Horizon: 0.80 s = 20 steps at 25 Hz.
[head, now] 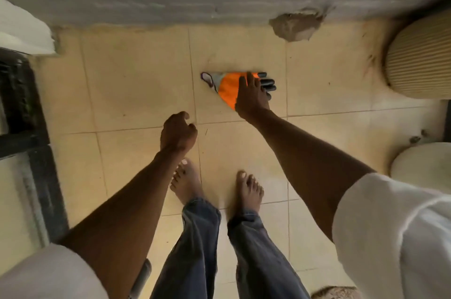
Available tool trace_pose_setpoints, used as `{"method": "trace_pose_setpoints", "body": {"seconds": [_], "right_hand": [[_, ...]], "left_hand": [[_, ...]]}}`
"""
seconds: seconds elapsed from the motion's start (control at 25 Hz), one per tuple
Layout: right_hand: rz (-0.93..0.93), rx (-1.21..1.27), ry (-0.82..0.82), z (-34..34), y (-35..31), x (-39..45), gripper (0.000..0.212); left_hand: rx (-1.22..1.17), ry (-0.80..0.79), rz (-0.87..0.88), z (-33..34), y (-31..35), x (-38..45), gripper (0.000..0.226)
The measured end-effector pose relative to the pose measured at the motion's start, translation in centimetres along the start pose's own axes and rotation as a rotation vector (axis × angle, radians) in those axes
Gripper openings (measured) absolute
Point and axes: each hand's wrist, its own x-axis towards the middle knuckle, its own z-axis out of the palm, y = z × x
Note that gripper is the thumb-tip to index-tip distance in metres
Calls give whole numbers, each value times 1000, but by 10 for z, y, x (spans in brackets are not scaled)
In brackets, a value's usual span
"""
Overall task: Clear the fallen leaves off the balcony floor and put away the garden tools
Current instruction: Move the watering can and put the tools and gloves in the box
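Note:
An orange garden glove [228,90] with black fingertips and a grey cuff lies flat on the beige tiled floor [136,83], near the white wall. My right hand [251,96] reaches down over it, fingers stretched out across the glove's finger end; whether it touches is unclear. My left hand [178,131] hangs lower left of the glove, fingers loosely curled, holding nothing. My bare feet [249,191] stand on the tiles below the glove.
A ribbed cream planter [422,59] stands at the right by the wall, and another pale pot [422,159] below it. A patch of broken plaster [295,27] marks the wall base. A dark door frame [29,127] runs along the left.

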Motion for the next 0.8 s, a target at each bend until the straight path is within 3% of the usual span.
{"method": "trace_pose_setpoints", "body": {"seconds": [0.12,0.28,0.56,0.76,0.8], "right_hand": [[-41,-64,62,21,-9,37,67],[-27,-162,13,27,-12,30,46],[184,542,-291,-15,-59,-83,32],[48,661,-420,-38,-104,-165,18],[2,653,-435,-37,-114,-181,24]], "left_hand": [[-11,-22,21,28,-4,23,36],[-45,-51,-7,41,-12,19,36],[-201,5,-212,10,-24,-85,36],[-486,215,-422,-2,-44,-186,37],[-556,271,-483,-1,-53,-207,35]]}}
